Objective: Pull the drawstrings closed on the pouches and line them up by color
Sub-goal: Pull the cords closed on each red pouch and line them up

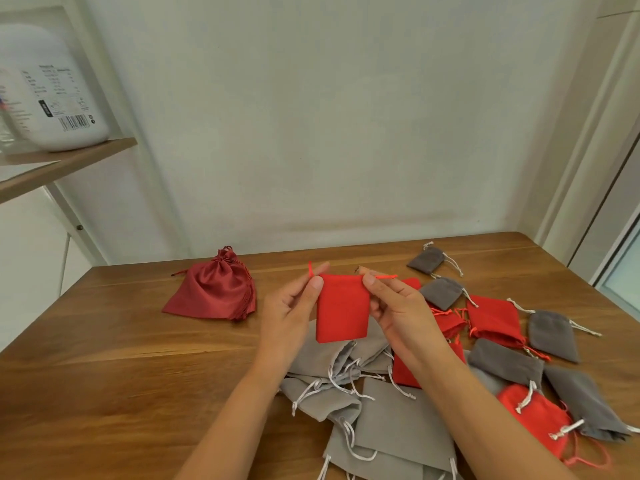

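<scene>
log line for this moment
step: cinching | held: red pouch, mouth uncinched | left hand: pinches left corner | right hand: pinches right corner | done: dark red pouch cinched

The left edge is cutting off the jug [52, 88] on the shelf [69, 161], its label print blurring past reading. The bottom edge is clipping the grey pouches [398, 441] and desk [138, 393]. The right forearm [460, 386] is hiding most of one red pouch [405, 372]. The left hand [291, 306] and right hand [398, 313] are covering the held pouch's [341, 310] top corners.
</scene>
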Demonstrator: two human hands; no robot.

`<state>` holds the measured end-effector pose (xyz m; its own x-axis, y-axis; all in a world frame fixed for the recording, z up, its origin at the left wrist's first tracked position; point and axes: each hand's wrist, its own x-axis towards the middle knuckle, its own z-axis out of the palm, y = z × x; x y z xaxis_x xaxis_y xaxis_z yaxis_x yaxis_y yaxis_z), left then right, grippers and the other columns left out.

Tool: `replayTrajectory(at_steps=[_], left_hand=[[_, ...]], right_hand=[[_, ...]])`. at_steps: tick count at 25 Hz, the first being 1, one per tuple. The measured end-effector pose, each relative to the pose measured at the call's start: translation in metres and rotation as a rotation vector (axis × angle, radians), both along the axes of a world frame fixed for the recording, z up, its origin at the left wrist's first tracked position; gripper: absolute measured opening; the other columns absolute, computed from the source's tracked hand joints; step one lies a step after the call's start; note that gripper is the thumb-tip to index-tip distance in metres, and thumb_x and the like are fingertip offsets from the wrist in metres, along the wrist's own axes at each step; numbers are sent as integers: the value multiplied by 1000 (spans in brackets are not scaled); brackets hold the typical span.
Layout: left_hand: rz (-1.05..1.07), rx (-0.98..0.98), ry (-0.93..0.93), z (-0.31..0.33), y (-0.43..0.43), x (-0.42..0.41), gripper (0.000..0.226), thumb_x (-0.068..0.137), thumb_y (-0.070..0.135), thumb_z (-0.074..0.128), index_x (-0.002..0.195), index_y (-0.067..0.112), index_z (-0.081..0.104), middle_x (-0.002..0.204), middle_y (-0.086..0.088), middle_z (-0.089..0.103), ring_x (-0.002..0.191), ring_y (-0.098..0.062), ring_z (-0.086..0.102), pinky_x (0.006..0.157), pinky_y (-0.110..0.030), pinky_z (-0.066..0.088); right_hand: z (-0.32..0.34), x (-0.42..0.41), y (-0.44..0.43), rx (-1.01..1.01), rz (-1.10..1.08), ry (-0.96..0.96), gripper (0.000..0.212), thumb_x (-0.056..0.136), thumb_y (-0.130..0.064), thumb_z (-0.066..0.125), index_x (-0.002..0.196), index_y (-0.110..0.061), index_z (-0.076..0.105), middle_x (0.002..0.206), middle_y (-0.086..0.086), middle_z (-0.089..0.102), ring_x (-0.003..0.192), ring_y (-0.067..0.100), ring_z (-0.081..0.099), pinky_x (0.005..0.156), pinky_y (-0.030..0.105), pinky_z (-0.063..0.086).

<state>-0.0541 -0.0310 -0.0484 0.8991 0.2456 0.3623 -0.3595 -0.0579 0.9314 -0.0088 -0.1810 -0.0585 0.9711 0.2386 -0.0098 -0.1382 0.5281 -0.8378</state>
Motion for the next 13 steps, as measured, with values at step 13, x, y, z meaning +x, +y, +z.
replayTrajectory(at_steps=[13], left_hand=[[-193, -829, 98, 7, 12, 8, 30, 100, 18, 38, 76, 8, 55, 85, -10, 69, 91, -21, 68, 88, -33, 47]], right_hand=[[3, -3, 2, 182, 67, 104, 19, 80, -20, 60, 86, -11, 76, 84, 3, 67, 60, 6, 56, 55, 14, 49]])
